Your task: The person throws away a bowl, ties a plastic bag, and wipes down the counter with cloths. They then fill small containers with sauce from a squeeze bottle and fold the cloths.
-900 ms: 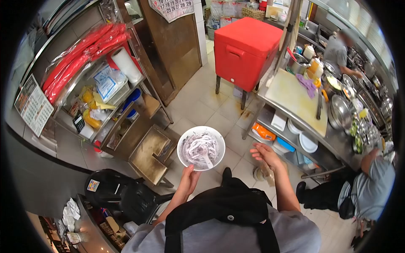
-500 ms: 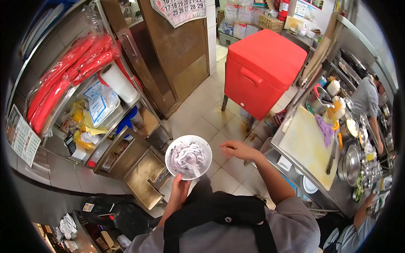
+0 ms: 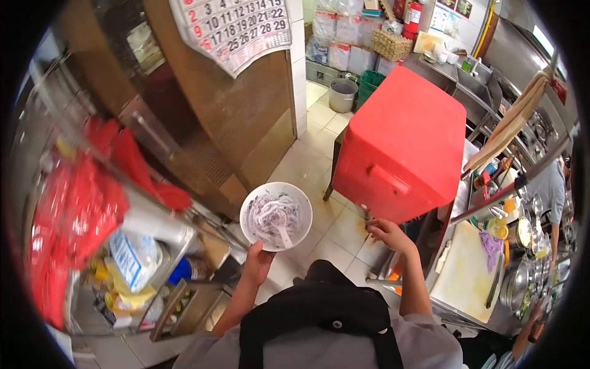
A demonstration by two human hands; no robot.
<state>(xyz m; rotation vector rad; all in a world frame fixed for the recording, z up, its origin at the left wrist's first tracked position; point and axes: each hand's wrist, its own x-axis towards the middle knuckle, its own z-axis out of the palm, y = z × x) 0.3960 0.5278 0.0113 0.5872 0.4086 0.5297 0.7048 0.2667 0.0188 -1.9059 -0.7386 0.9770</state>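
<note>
I have the left hand gripping the bowl, just ahead of it; fingers hidden underneath. Spoon tip buried in the mix. Right hand half-open, apparently unladen, red box beyond it.

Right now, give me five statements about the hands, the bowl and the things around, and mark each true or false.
1. The left hand holds the bowl. True.
2. The spoon lies on the floor. False: it is in the bowl.
3. The right hand touches the bowl. False: it is apart from it.
4. The big box is red. True.
5. The cloth by the board is green. False: it is purple.
</note>
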